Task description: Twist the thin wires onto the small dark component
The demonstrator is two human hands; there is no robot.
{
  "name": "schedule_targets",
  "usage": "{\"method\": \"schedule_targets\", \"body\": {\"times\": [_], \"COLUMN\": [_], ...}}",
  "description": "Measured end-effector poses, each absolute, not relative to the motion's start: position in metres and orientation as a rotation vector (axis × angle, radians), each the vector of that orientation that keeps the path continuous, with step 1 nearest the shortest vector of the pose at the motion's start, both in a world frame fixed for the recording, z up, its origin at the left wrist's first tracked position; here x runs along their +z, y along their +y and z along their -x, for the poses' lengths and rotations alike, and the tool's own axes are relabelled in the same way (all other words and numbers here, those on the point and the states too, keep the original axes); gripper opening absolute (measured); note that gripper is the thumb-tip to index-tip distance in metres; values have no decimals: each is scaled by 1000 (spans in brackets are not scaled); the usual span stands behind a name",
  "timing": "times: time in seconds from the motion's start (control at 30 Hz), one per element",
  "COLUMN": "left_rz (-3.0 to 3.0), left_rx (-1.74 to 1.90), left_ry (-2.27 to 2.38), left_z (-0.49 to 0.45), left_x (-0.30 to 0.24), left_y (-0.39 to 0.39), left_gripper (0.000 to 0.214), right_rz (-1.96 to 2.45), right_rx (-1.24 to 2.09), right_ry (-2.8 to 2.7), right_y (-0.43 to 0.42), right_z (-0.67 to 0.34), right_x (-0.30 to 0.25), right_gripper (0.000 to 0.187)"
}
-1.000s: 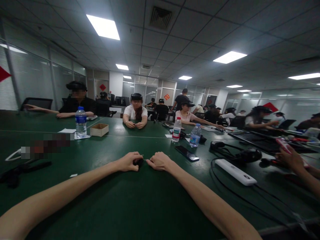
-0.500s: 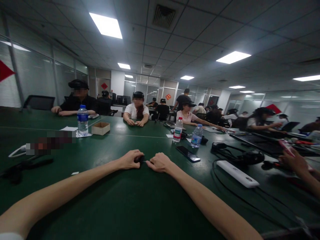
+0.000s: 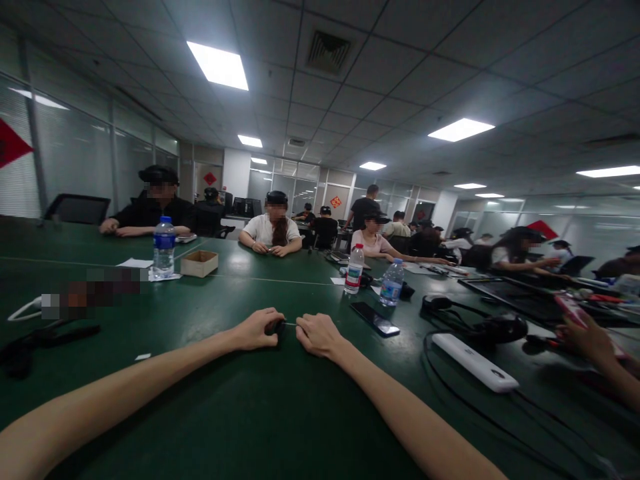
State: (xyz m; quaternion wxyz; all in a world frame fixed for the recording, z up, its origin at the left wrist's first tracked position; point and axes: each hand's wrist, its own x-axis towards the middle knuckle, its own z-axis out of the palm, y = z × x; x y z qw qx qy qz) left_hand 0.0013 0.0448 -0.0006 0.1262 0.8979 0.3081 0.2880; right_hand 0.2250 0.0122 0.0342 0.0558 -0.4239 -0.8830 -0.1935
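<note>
Over the middle of the green table, my left hand is curled round a small dark rounded object, most of it hidden by the fingers. A thin pale strip or line runs from that object to my right hand. The right fingers are closed at its other end, knuckles up, and their grip is partly hidden. Only a narrow gap lies between the two hands. I cannot make out the exact kind of the dark object.
A phone, two bottles, a headset and a white power bank with cables lie to the right. A co-worker's hand holds a red phone there. Leftward are an open box, a bottle and a paper scrap.
My hands have moved slightly apart, and a longer piece of the pale strip shows between them. The camera view has shifted a little, so the scene sits lower.
</note>
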Motion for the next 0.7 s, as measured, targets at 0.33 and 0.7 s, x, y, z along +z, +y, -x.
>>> {"method": "schedule_targets", "body": {"times": [0.33, 0.7], "left_rz": [-2349, -2324], "left_rx": [1064, 1095], "left_ry": [1207, 1240], "left_z": [-4, -1], "left_x": [-6, -5], "left_y": [59, 60], "left_gripper": [31, 36], "right_rz": [1266, 1418], "right_rx": [-487, -476], "right_ry": [-2711, -2639], "right_y": [8, 2], "right_z": [-223, -221], "right_x": [35, 36], "right_gripper": [35, 38]}}
